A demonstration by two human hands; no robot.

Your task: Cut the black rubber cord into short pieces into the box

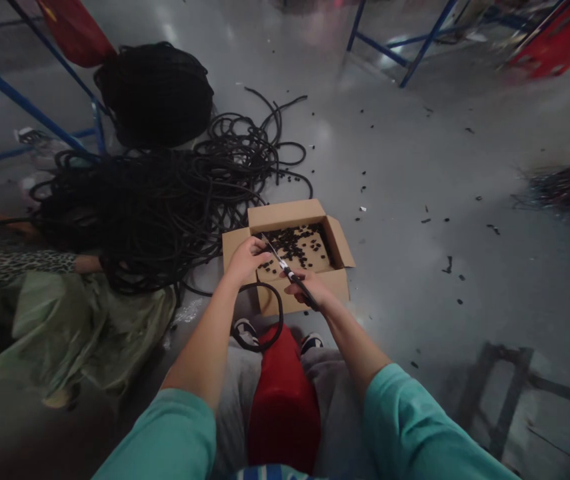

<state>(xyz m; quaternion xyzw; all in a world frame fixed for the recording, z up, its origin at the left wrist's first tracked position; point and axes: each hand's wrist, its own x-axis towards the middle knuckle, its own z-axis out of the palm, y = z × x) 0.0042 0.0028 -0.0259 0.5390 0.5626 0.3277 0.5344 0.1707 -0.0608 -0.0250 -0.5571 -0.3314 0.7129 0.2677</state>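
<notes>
My left hand (247,260) is closed with its fingertips pinched above a cardboard box (285,213). A black cord (281,313) loops down from this hand over the red seat and runs left toward a pile. The cord's end in the fingers is mostly hidden. My right hand (309,291) grips the dark handles of scissors (285,267). Their blades point up and left, with the tips beside my left fingertips. Many short black cut pieces (292,243) lie scattered inside the open box beneath both hands.
A tangled pile of black cord (165,207) spreads left of the box, with a large black coil (157,93) behind it. A co-worker's patterned sleeve (25,263) reaches that pile. Blue metal frames (29,107) stand at the back. Black scraps (449,265) dot the floor.
</notes>
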